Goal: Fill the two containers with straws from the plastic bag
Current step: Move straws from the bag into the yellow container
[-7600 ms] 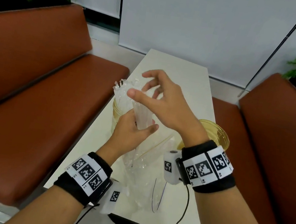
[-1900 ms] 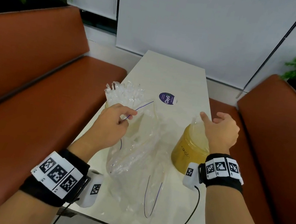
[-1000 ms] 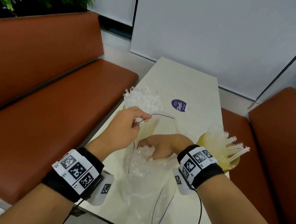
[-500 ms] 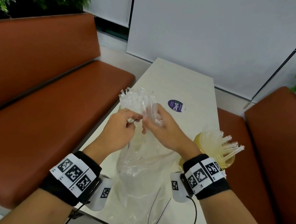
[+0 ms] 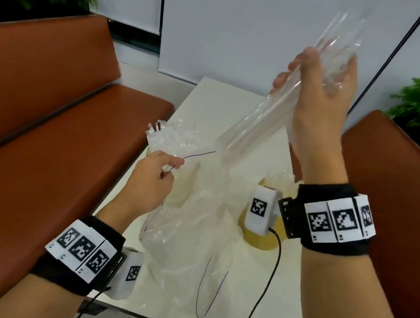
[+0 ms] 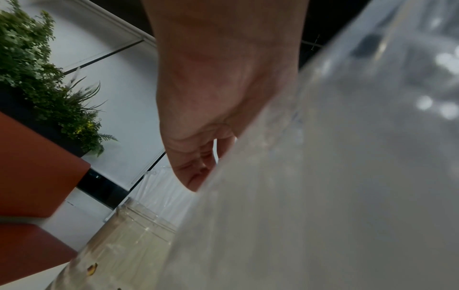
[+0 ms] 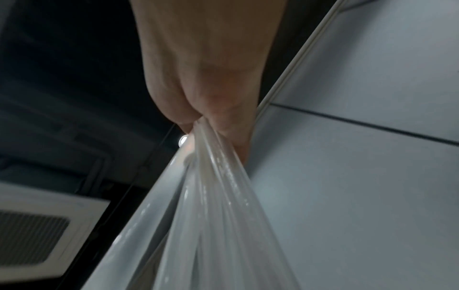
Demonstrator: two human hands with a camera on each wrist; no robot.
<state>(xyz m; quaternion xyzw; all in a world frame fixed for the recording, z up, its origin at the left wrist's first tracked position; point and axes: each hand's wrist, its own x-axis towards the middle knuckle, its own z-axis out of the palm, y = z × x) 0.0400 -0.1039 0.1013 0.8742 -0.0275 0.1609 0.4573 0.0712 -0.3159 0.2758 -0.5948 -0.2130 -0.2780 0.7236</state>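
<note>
We are seeing the left container (image 5: 162, 148) standing at the table's (image 5: 247, 316) left edge, bristling with straws. Our left hand (image 5: 151, 185) is pinching the plastic bag's (image 5: 190, 243) rim beside it, the bag lying crumpled on the table. Our right hand (image 5: 321, 94) is gripping a bundle of clear straws (image 5: 259, 120), fingers curled round it, lifted high. The right container (image 5: 259, 238) is sitting under that wrist.

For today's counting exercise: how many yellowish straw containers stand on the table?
2: one yellowish clear plastic container by the left hand, already packed with straws; another beneath the right wrist, mostly hidden.
</note>
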